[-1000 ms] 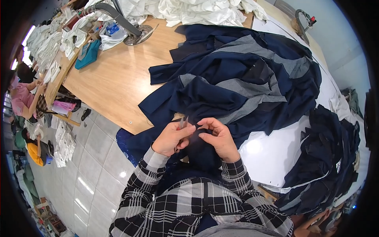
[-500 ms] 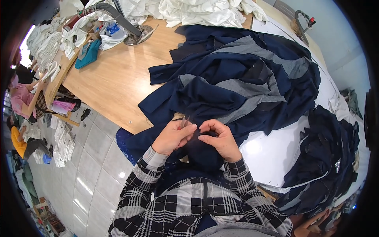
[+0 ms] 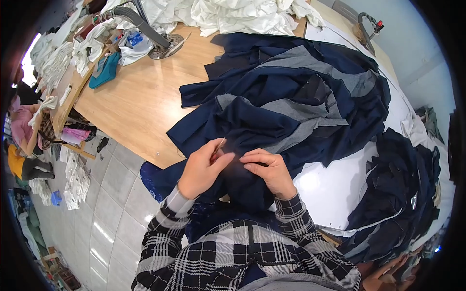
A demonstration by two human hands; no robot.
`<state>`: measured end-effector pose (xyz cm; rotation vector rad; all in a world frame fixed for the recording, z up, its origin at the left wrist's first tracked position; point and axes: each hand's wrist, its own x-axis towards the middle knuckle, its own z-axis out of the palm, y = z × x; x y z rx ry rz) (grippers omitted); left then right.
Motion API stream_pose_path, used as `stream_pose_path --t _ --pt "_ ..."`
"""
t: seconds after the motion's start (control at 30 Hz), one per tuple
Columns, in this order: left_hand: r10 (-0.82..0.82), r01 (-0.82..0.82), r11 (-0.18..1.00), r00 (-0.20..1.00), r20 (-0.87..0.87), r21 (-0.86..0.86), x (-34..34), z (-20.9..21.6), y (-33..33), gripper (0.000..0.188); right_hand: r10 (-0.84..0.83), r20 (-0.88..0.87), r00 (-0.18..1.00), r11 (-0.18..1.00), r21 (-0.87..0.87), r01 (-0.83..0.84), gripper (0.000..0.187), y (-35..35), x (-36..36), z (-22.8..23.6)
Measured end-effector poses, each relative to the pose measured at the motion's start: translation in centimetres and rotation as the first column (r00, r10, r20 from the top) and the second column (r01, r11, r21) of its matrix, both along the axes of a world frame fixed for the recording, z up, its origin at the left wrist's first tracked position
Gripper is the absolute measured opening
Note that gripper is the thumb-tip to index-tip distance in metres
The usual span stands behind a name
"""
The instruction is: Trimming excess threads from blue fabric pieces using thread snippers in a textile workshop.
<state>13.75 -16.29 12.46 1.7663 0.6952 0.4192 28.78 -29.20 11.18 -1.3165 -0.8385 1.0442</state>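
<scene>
**Soft navy cloth below two close hands**

The navy cloth (image 3: 238,120) lies heaped on the table (image 3: 131,104), draping past its near edge; it looks soft, limp, bulky, best taken by a folded edge. At that edge, the left hand (image 3: 200,169) curls round a slim tool (image 3: 221,144); the right hand (image 3: 270,173) bunches thumb against fingers, any thread there too fine to tell.

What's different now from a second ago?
The left hand has turned and edged left; its pointed metal tool, which showed two blades, now shows only a thin tip. The right hand has drawn thumb and index finger closer; whether they pinch anything is unclear. The co-worker in yellow has moved toward the picture's left rim. The navy garments lie as before.
</scene>
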Motion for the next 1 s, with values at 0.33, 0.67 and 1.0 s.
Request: stream_pose_path --t 0.33,0.67,1.0 --pt "-0.213 0.215 0.957 0.977 0.03 -0.196 -1.4 -0.4 -0.8 0.033 -0.053 -0.151 0.987 0.998 0.025 0.058 0.027 0.4 -0.6 -0.8" --pt "-0.205 0.184 0.919 0.979 -0.024 -0.349 -0.5 -0.9 -0.8 0.03 -0.045 -0.177 0.983 0.999 -0.011 0.043 0.034 -0.1 -0.8 -0.6" --pt "-0.223 0.197 0.921 0.974 -0.041 -0.335 -0.2 -0.6 -1.1 0.028 0.021 -0.124 0.992 0.999 -0.027 -0.025 0.036 -0.5 -0.9 -0.4"
